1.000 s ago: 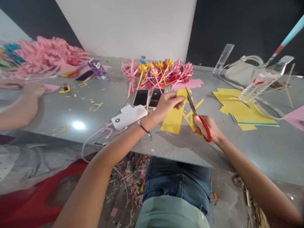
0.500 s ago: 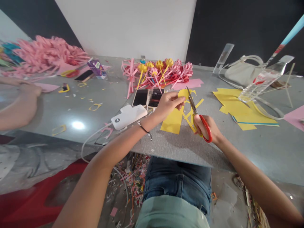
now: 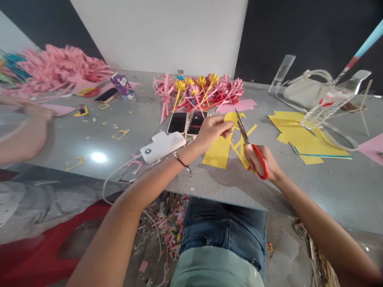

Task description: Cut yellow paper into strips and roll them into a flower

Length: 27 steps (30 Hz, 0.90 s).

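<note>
My left hand [image 3: 216, 130] pinches a small rounded piece of yellow paper [image 3: 231, 118] between thumb and fingers. Wrapped round the red-handled scissors [image 3: 262, 162] is my right hand [image 3: 259, 161], at the right of the paper. The blades point up and away from me, along the right edge of the yellow piece. Beneath both hands a yellow paper sheet [image 3: 218, 154] and thin yellow offcuts [image 3: 250, 131] lie on the grey table. Whether the blades are parted is too fine to tell.
Two phones [image 3: 177, 122] and a white power bank [image 3: 163, 146] with a cable lie left of my hands. Behind are pink and yellow paper flowers [image 3: 200, 91]. At right, a plastic bottle [image 3: 332, 99] rests on yellow sheets [image 3: 290, 127]. A co-worker's arm [image 3: 24, 131] reaches in at far left.
Almost nothing differs. The scissors' handles and my right hand have shifted very slightly; my left hand keeps hold of the yellow piece.
</note>
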Available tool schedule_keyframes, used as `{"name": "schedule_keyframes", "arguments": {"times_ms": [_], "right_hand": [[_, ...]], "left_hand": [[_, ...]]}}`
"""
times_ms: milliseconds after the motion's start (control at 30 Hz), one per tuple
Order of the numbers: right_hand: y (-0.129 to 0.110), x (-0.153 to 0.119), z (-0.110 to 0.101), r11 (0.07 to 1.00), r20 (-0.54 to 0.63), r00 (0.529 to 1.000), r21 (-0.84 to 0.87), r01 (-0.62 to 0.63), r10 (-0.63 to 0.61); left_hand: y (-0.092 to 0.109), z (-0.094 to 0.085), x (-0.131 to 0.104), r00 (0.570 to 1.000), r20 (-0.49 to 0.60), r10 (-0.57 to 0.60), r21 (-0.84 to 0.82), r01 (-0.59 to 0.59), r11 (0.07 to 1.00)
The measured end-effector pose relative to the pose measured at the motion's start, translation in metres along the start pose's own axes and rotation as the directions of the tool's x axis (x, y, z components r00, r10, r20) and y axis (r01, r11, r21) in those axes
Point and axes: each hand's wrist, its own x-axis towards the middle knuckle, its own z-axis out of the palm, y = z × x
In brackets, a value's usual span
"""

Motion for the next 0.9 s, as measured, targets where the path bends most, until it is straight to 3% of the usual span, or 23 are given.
{"name": "schedule_keyframes", "arguments": {"times_ms": [900], "right_hand": [[-0.0003,-0.0009,-0.0020,0.999,-0.025,0.999,-0.050,-0.022,0.021]], "left_hand": [[-0.0012,-0.0045,0.0035,0.997,-0.078,-0.029,0.017,0.030,0.999]]}}
